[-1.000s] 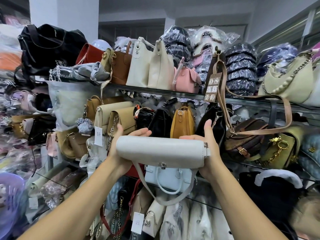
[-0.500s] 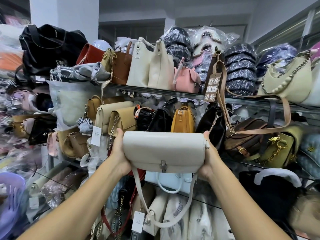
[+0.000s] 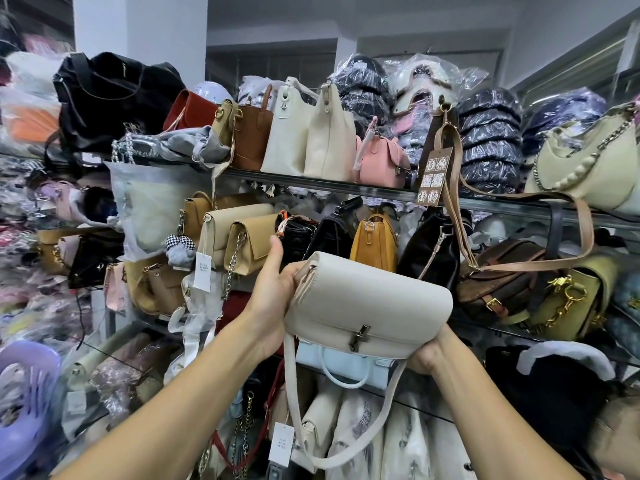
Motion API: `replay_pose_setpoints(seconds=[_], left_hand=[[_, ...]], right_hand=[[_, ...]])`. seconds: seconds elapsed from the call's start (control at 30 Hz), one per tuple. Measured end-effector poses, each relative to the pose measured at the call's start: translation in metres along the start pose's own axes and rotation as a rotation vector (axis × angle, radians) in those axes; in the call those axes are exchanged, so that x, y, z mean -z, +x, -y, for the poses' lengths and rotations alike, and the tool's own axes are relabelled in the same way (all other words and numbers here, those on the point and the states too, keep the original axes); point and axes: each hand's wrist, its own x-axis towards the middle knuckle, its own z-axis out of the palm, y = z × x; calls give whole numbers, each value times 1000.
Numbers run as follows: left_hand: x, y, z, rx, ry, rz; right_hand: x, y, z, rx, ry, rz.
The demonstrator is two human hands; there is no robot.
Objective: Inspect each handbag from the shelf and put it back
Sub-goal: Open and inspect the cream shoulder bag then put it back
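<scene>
- The cream handbag (image 3: pixel 370 299) is held in the air in front of the middle tier of the shelf (image 3: pixel 502 205), touching none of the bags there.
- A second ago it lay level with its top edge towards the camera. Half a second ago the flap had turned to face the camera, with the bag level. Now it is tipped, and its left end has swung nearer, showing the side panel.
- I judge the inspection is under way, with the sides being checked after the front. Putting it back has not yet begun.
- Its long axis runs left to right, the left end higher and the right end dipping. The flap and its metal clasp (image 3: pixel 360 337) face the camera and slightly downward.
- The strap (image 3: pixel 294 403) hangs in a loose loop below the bag.
- The left hand (image 3: pixel 277 292) grips the raised left end, with the thumb pointing up and the fingers wrapped behind.
- The right hand (image 3: pixel 429 351) has dropped from the right end to beneath the lower right corner. It cups that corner, and its fingers are mostly hidden.
- Just behind stand a mustard bag (image 3: pixel 374 244) and a black bag (image 3: pixel 433 251); a pale blue bag (image 3: pixel 346 365) sits below.
</scene>
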Motion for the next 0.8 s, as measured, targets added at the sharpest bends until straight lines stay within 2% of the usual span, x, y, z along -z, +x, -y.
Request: replay_pose_setpoints(seconds=[0.13,0.27,0.33,0.43,0.63,0.8], left_hand=[[-3,-3,-2,-37,6,90],[2,-8,0,-100,66,325],[9,-3,5,-122,98,358],[14,4,9,-125,160,254],[12,6,7,-187,219,24],[11,7,4,-112,142,-133]], right_hand=[[3,2,0,-7,12,8],[4,3,2,-12,-8,-33],[5,4,2,-30,-4,-48],[3,4,1,-72,-2,-33],[-5,-4,3,-125,17,103],[-13,2,10,-24,76,153]])
